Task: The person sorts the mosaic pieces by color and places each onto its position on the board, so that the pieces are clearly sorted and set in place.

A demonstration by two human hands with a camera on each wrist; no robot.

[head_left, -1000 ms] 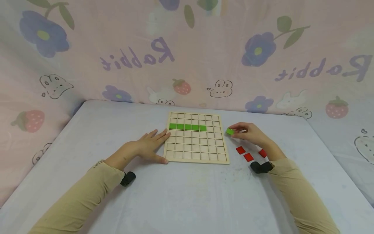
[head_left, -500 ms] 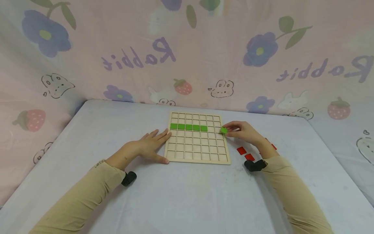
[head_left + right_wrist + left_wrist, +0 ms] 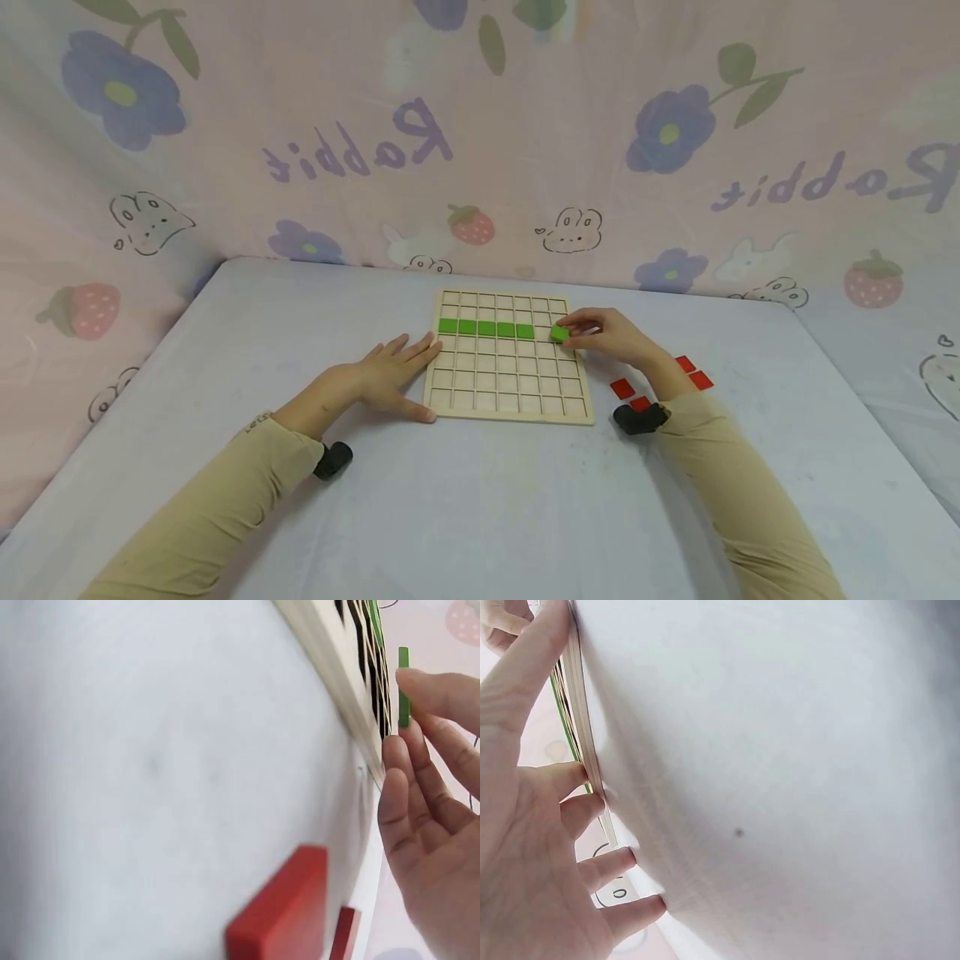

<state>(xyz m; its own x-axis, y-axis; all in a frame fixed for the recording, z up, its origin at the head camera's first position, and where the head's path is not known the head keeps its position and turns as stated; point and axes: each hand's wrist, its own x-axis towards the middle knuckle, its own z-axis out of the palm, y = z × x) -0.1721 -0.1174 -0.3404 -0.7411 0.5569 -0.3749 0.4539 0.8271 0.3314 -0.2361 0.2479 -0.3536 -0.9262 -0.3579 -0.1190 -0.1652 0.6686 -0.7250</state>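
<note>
A pale wooden grid board (image 3: 487,379) lies in the middle of the table. Several green square tiles (image 3: 486,328) fill one row of its cells from the left edge. My right hand (image 3: 611,337) pinches another green tile (image 3: 559,334) between thumb and fingers, above the board's right side. In the right wrist view this tile (image 3: 404,686) is seen edge-on, raised over the board. My left hand (image 3: 393,379) lies with fingers spread at the board's left edge, fingertips and thumb touching it. From the left wrist view, that hand's straight fingers (image 3: 581,814) sit along the board's side.
Several red square tiles (image 3: 622,389) lie on the white table (image 3: 480,508) to the right of the board, close to my right wrist and forearm. Behind the table hangs a pink patterned cloth (image 3: 495,167).
My right hand has moved left with the green tile, from beside the board to over its right columns. More red tiles show behind the forearm. The left hand stays put.
</note>
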